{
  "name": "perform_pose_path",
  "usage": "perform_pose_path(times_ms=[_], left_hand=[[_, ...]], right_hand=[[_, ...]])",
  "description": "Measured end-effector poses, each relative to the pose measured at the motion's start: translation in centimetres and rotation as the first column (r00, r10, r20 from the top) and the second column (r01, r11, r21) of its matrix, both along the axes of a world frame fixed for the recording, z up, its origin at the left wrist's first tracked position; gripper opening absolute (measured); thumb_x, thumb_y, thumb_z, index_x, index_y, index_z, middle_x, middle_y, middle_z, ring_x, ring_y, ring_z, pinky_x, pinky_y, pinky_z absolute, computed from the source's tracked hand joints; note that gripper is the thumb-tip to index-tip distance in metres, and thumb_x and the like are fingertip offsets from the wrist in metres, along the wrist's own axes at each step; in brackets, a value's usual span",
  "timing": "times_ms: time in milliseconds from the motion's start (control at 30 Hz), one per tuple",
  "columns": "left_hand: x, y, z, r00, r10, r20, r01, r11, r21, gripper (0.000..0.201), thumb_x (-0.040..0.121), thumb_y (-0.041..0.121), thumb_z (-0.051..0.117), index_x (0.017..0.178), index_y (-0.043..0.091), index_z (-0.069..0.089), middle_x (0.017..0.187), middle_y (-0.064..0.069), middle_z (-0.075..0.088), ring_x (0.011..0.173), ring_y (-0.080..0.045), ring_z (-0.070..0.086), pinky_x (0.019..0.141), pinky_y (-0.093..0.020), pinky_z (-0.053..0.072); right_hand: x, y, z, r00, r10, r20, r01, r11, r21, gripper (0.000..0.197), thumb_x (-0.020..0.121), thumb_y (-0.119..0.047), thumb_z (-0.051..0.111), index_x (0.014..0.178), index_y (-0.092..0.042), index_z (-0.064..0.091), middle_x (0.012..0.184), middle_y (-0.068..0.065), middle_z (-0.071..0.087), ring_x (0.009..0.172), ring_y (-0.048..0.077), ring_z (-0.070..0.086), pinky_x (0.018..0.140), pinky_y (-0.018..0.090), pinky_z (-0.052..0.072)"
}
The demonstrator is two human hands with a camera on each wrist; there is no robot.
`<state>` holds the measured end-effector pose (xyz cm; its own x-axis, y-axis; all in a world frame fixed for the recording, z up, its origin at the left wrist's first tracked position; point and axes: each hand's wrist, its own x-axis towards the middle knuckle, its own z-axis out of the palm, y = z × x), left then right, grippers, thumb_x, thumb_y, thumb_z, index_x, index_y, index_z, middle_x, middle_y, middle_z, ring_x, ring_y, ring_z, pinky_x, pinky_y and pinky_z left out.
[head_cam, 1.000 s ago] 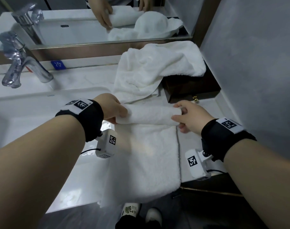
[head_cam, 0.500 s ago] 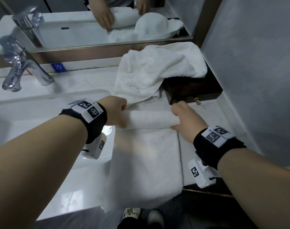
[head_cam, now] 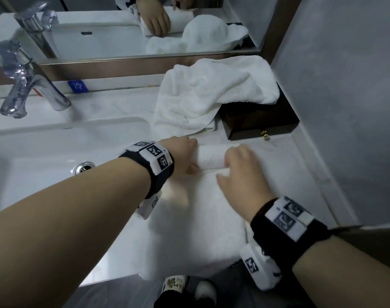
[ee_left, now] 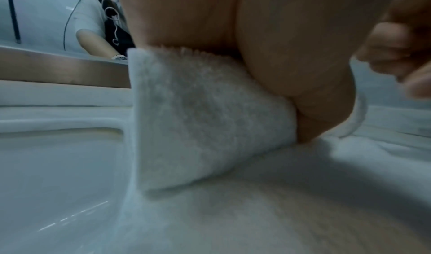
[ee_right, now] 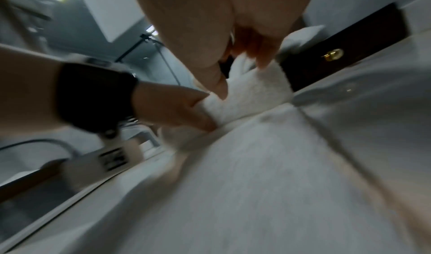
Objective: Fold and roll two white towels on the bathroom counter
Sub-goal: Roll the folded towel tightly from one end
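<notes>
A white towel (head_cam: pixel 196 230) lies flat on the counter, its near edge hanging over the front. Its far end is rolled into a tight roll (head_cam: pixel 209 158). My left hand (head_cam: pixel 186 154) curls round the roll's left end, and the left wrist view shows the thumb pressed against the fluffy roll (ee_left: pixel 205 118). My right hand (head_cam: pixel 236 162) lies over the roll's right part, fingers and thumb curled on the roll (ee_right: pixel 249 95). A second white towel (head_cam: pixel 211 94) lies crumpled behind, draped over a dark box.
The dark wooden box (head_cam: pixel 260 123) with a brass knob stands at the back right against the grey wall. A white sink (head_cam: pixel 56 152) with a chrome faucet (head_cam: pixel 27 90) lies left of the towel. A mirror (head_cam: pixel 123 30) runs along the back.
My right hand has shifted left from the roll's right end onto its top, closer to the left hand. Both hands have turned over the roll.
</notes>
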<state>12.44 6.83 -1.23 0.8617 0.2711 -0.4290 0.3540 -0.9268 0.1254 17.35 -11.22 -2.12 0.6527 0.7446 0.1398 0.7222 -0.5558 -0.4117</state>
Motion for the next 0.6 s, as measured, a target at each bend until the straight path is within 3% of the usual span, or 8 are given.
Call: perform_pose_path(times_ms=[67,100,167,233,333,500,600], left_hand=[[0.1,0.3,-0.2,1.0,0.018,0.006,-0.018,1.0,-0.004,0.039,0.08,0.042,0.07,0.101,0.017,0.048,0.108,-0.005,0.06,0.091,-0.028,0.062,0.075,-0.037,0.051],[0.2,0.3,-0.2,1.0,0.023,0.01,-0.023,1.0,-0.006,0.037,0.079,0.041,0.069,0.098,0.018,0.047,0.105,-0.005,0.061,0.087,-0.027,0.061,0.072,-0.035,0.05],[0.4,0.5,-0.3,1.0,0.024,0.014,-0.024,1.0,-0.015,0.034,0.078,0.038,0.068,0.096,0.017,0.048,0.101,-0.005,0.062,0.082,-0.026,0.06,0.067,-0.033,0.048],[0.5,0.7,-0.4,1.0,0.019,0.007,-0.019,0.999,-0.029,0.034,0.078,0.037,0.068,0.098,0.016,0.051,0.099,-0.005,0.064,0.083,-0.026,0.062,0.069,-0.034,0.049],[0.7,1.2,-0.3,1.0,0.005,-0.022,-0.005,1.0,-0.018,0.033,0.079,0.038,0.069,0.098,0.018,0.052,0.096,-0.004,0.064,0.085,-0.026,0.063,0.074,-0.037,0.053],[0.7,1.9,0.1,0.999,-0.029,-0.036,0.03,0.999,0.045,0.028,0.08,0.04,0.07,0.093,0.02,0.054,0.09,-0.001,0.063,0.082,-0.024,0.061,0.067,-0.031,0.045],[0.6,2.1,0.2,0.999,-0.029,-0.02,0.03,0.998,0.057,0.03,0.076,0.038,0.072,0.093,0.019,0.057,0.089,-0.001,0.064,0.08,-0.024,0.063,0.068,-0.033,0.05]], right_hand=[[-2.3,-0.2,-0.3,0.964,0.186,-0.193,-0.203,0.976,-0.074,0.021,0.081,-0.023,0.067,0.095,-0.015,0.053,0.105,0.002,0.046,0.101,0.023,0.044,0.09,0.035,0.037],[-3.2,-0.3,-0.8,0.944,0.243,-0.225,-0.274,0.954,-0.118,0.028,0.084,-0.027,0.065,0.107,-0.014,0.055,0.115,0.002,0.046,0.11,0.023,0.041,0.097,0.035,0.035],[-4.3,-0.6,-2.2,0.938,0.266,-0.22,-0.313,0.925,-0.216,0.054,0.086,-0.039,0.06,0.133,-0.017,0.043,0.139,0.003,0.035,0.132,0.022,0.027,0.113,0.033,0.021],[-4.8,-0.8,-3.3,0.949,0.235,-0.212,-0.289,0.914,-0.283,0.069,0.089,-0.052,0.05,0.146,-0.025,0.023,0.155,-0.002,0.011,0.145,0.02,0.002,0.119,0.036,0.004],[-4.7,-1.1,-4.5,0.953,0.23,-0.198,-0.287,0.895,-0.34,0.072,0.09,-0.062,0.036,0.149,-0.034,0.005,0.159,-0.013,-0.01,0.145,0.013,-0.019,0.118,0.044,-0.009],[-4.3,-0.7,-4.8,0.953,0.222,-0.204,-0.286,0.883,-0.372,0.073,0.084,-0.063,0.039,0.145,-0.042,0.005,0.156,-0.019,-0.02,0.143,0.011,-0.025,0.113,0.05,-0.016],[-4.3,-0.3,-4.9,0.955,0.183,-0.234,-0.263,0.887,-0.378,0.075,0.077,-0.065,0.04,0.142,-0.047,0.006,0.154,-0.021,-0.024,0.141,0.01,-0.028,0.111,0.05,-0.02]])
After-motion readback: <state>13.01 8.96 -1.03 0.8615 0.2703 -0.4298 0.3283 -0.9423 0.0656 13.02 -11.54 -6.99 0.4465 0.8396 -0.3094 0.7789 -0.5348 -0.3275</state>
